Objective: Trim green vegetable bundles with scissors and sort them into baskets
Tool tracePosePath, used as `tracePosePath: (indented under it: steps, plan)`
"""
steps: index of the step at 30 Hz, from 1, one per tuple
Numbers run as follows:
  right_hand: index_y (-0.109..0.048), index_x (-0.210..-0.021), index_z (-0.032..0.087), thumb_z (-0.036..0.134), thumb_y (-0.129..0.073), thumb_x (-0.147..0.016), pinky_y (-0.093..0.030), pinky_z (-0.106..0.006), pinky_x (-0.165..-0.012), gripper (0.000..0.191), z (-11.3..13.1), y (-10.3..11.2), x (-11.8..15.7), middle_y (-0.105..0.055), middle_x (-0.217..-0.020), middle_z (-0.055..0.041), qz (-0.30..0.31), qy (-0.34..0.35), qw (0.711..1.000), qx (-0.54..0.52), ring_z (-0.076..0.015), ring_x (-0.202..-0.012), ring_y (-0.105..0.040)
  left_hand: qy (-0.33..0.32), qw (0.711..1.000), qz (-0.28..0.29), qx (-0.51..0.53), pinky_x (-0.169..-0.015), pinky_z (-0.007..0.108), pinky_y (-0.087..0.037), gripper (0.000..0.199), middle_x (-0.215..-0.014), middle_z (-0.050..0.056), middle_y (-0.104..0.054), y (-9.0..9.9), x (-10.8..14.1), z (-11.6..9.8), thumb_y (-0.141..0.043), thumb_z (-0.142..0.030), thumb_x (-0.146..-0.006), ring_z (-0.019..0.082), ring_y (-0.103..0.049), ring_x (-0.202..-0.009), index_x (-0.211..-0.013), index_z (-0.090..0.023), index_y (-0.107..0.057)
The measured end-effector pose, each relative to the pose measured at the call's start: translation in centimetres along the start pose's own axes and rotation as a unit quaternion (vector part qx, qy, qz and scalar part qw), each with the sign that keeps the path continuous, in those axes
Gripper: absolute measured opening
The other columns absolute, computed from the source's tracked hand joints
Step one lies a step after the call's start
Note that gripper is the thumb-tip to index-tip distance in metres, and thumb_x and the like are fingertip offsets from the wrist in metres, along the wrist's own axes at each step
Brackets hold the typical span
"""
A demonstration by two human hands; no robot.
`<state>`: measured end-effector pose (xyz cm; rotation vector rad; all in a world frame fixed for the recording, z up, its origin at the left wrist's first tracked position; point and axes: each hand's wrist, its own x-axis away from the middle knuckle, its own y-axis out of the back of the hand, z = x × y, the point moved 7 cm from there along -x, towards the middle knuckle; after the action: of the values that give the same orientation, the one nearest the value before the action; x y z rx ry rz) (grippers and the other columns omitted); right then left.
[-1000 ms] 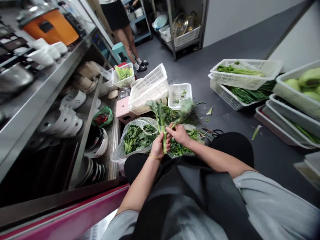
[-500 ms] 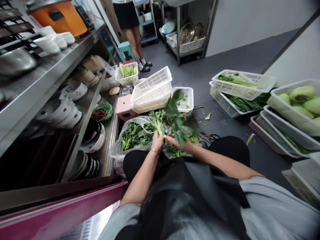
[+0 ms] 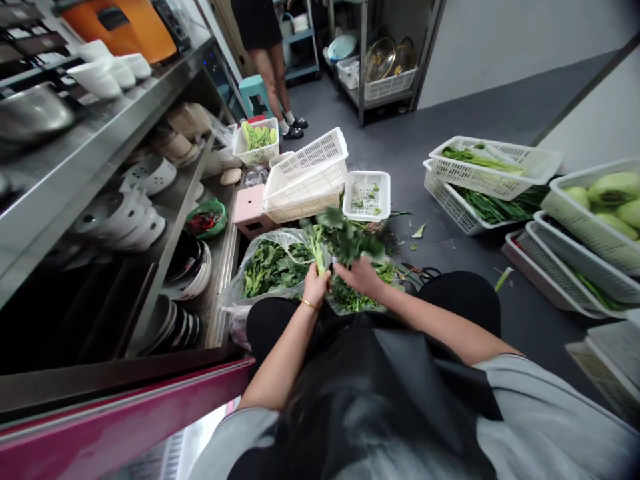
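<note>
My left hand (image 3: 316, 287), a gold bangle at its wrist, is closed around a pale green leafy stalk (image 3: 318, 252). Just to its right, my right hand (image 3: 363, 275) is closed on dark green leaves (image 3: 350, 237), which are blurred by motion. A clear plastic bag of leafy greens (image 3: 273, 267) lies left of my hands. Below and right of them is a heap of small cut greens (image 3: 355, 299), partly hidden by my right hand. Beyond the leaves stands a small white basket (image 3: 367, 195) with a few green scraps.
Larger white baskets (image 3: 305, 190) rest by a pink stool (image 3: 249, 205). Steel shelving (image 3: 90, 153) with bowls runs along the left. Stacked vegetable baskets (image 3: 590, 260) stand at the right. Scissors (image 3: 425, 273) lie near my right knee. A person (image 3: 265, 60) stands at the back.
The leaves at my right hand have dropped lower, uncovering the small white basket. My right hand has turned and its fingers are now curled. My left hand keeps its hold on the stalk.
</note>
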<state>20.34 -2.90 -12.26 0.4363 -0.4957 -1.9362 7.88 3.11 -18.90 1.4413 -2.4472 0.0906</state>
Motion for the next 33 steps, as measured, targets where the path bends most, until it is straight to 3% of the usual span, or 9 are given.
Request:
tracePosePath:
  steps: [5, 8, 10, 15, 19, 22, 26, 29, 33]
  plan:
    - [-0.058, -0.071, 0.015, 0.039, -0.063, -0.08, -0.039, -0.022, -0.036, 0.026, -3.2, -0.4, -3.6, -0.058, -0.053, -0.0003, 0.051, -0.144, 0.983, -0.099, -0.0118, -0.035, -0.05, -0.219, 0.943, -0.056, -0.246, -0.073, 0.034, -0.046, 0.043, -0.08, 0.006, -0.05, 0.3, 1.8, -1.2, -0.055, -0.019, -0.077, 0.019, -0.052, -0.075, -0.12, -0.02, -0.063]
    - [-0.055, -0.064, 0.015, 0.029, -0.07, -0.07, -0.035, -0.02, -0.032, 0.021, -4.1, -0.8, -3.8, -0.054, -0.049, 0.0026, 0.026, -0.163, 0.975, -0.148, -0.0097, -0.033, -0.046, -0.266, 0.927, -0.066, -0.258, -0.078, 0.035, -0.046, 0.047, -0.082, 0.006, -0.049, 0.2, 2.2, -1.4, -0.054, -0.018, -0.079, 0.02, -0.051, -0.077, -0.125, -0.02, -0.061]
    - [-0.053, -0.064, 0.016, 0.033, -0.063, -0.076, -0.038, -0.02, -0.033, 0.023, -4.4, -1.3, -2.9, -0.053, -0.049, 0.0028, 0.006, -0.158, 0.972, -0.176, -0.0092, -0.035, -0.047, -0.269, 0.934, -0.082, -0.223, -0.079, 0.034, -0.046, 0.05, -0.086, 0.007, -0.051, 0.8, 1.9, -1.6, -0.055, -0.019, -0.08, 0.019, -0.052, -0.078, -0.129, -0.021, -0.058]
    - [-0.051, -0.077, 0.018, 0.046, -0.054, -0.082, -0.046, -0.023, -0.041, 0.029, -4.7, -1.8, -2.8, -0.059, -0.057, 0.0013, 0.009, -0.157, 0.959, -0.235, -0.0114, -0.042, -0.052, -0.219, 0.971, -0.044, -0.087, -0.073, 0.03, -0.048, 0.054, -0.092, 0.006, -0.056, 0.6, 1.7, -1.8, -0.062, -0.021, -0.075, 0.016, -0.053, -0.077, -0.129, -0.023, -0.057]
    - [-0.056, -0.074, 0.016, 0.037, -0.063, -0.075, -0.047, -0.025, -0.054, 0.022, -2.8, -0.7, -3.4, -0.064, -0.065, -0.0038, -0.002, -0.082, 0.992, -0.099, -0.0154, -0.058, -0.059, -0.038, 0.993, 0.052, 0.099, -0.048, 0.024, -0.043, 0.068, -0.078, 0.0, -0.055, -1.5, 1.4, -0.3, -0.065, -0.024, -0.067, 0.012, -0.052, -0.055, -0.133, -0.022, -0.048]
    - [-0.058, -0.074, 0.016, 0.034, -0.057, -0.079, -0.047, -0.026, -0.066, 0.019, -2.0, -0.4, -0.9, -0.067, -0.074, -0.0069, -0.038, -0.012, 0.999, 0.011, -0.0179, -0.071, -0.062, 0.079, 0.978, 0.05, 0.186, -0.039, 0.021, -0.035, 0.064, -0.062, -0.004, -0.051, -1.7, 0.4, 0.7, -0.064, -0.021, -0.059, 0.01, -0.046, -0.044, -0.121, -0.014, -0.051]
    - [-0.058, -0.067, 0.017, 0.041, -0.056, -0.083, -0.046, -0.027, -0.056, 0.029, -5.9, -1.2, 1.9, -0.061, -0.057, -0.0043, 0.053, -0.072, 0.996, 0.03, -0.0166, -0.055, -0.058, 0.088, 0.968, 0.043, 0.232, -0.037, 0.019, -0.035, 0.058, -0.063, -0.003, -0.055, -0.1, -0.6, 0.4, -0.065, -0.022, -0.057, 0.009, -0.047, -0.044, -0.113, -0.016, -0.049]
    - [-0.057, -0.062, 0.018, 0.053, -0.067, -0.075, -0.044, -0.027, -0.052, 0.038, -8.3, -0.8, 0.4, -0.055, -0.048, -0.0027, 0.142, -0.148, 0.976, 0.079, -0.0167, -0.048, -0.055, 0.079, 0.958, 0.1, 0.256, -0.035, 0.019, -0.035, 0.057, -0.066, -0.002, -0.058, -0.2, 0.2, 0.1, -0.067, -0.034, -0.065, 0.01, -0.048, -0.044, -0.116, -0.02, -0.045]
    - [-0.063, -0.088, 0.017, 0.055, -0.039, -0.094, -0.043, -0.023, -0.056, 0.046, -4.8, 0.7, -4.0, -0.067, -0.07, -0.0054, 0.121, -0.094, 0.985, 0.073, -0.0146, -0.058, -0.061, 0.095, 0.955, 0.165, 0.228, -0.038, 0.019, -0.039, 0.055, -0.068, -0.002, -0.06, -1.6, 2.3, 0.2, -0.07, -0.038, -0.068, 0.011, -0.054, -0.046, -0.114, -0.02, -0.046]
